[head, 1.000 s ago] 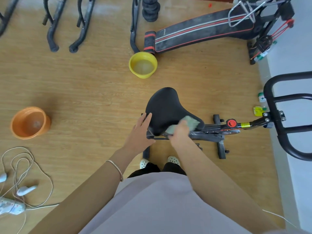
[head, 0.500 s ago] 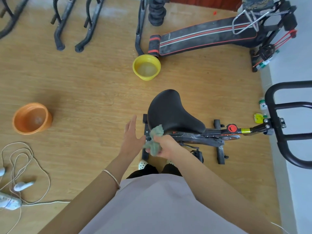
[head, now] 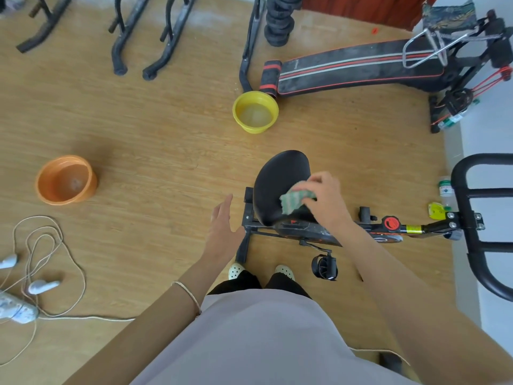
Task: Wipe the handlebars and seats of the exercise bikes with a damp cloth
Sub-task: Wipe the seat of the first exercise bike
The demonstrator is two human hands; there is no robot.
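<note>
The right hand (head: 323, 200) presses a crumpled green cloth (head: 294, 200) onto the right side of the black bike seat (head: 277, 184), its fingers curled over the top of the cloth and pinning it against the padding. The left hand (head: 222, 234) hangs just beside the seat's rear edge with its fingers straight and spread, gripping nothing and touching nothing that can be made out. The seat sits on the dark bike frame (head: 313, 234), which runs to the right past a red knob (head: 390, 223) toward the black handlebars (head: 472, 215) at the right edge of the view (only part of their loop shows). A black pedal (head: 324, 266) hangs below the frame, near the person's 2 pale shoes. On the wooden floor (head: 144, 129) beyond the seat stands a yellow basin (head: 255, 112) holding cloudy water, just beside the padded end of a black sit-up bench (head: 358, 70) with red and white stripes. Well apart to the left sits an orange basin (head: 66, 179), which looks nearly empty. A white cord (head: 55, 251) lies looped on the floor at the lower left, and black equipment legs (head: 125, 37) stand along the top edge.
</note>
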